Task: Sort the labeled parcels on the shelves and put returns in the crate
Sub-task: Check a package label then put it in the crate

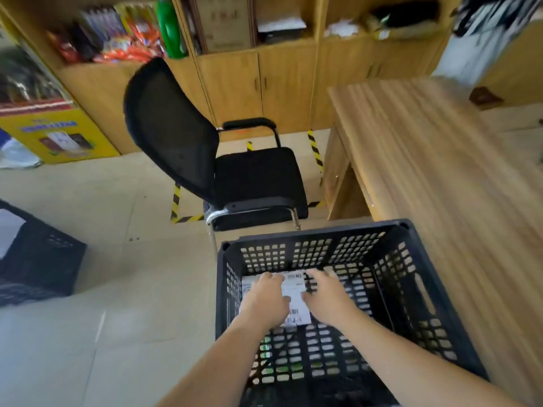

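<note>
Black lattice crate [318, 230] sits on the floor in the near centre, just beside a wooden desk [440, 171] on its right. Inside, on the crate bottom towards the left wall: one flat parcel [295, 295], white shipping label with barcodes facing up. Both forearms reach down into the crate. Left hand [264, 298] lies on top of the parcel's left part, fingers bent down at the far end; motion blur, so cannot tell whether it grips or only rests. Right hand [326, 298] at the parcel's right edge, fingers spread and fairly straight, thumb touching the label, holding nothing. Green and white patches show through the near lattice; unidentifiable. Second black crate [44, 259] stands well apart at the left edge, something white [8, 230] in its top. Black mesh-back chair [235, 171] just beyond the first crate. Yellow-black hazard tape [175, 201] on the floor around the chair. Wooden shelving [229, 80] along the back wall: open compartments above hold colourful packets [123, 39], a green bottle [170, 30], papers and dark items, all blurred; closed doors below. Yellow printed carton [58, 136] at left.
</note>
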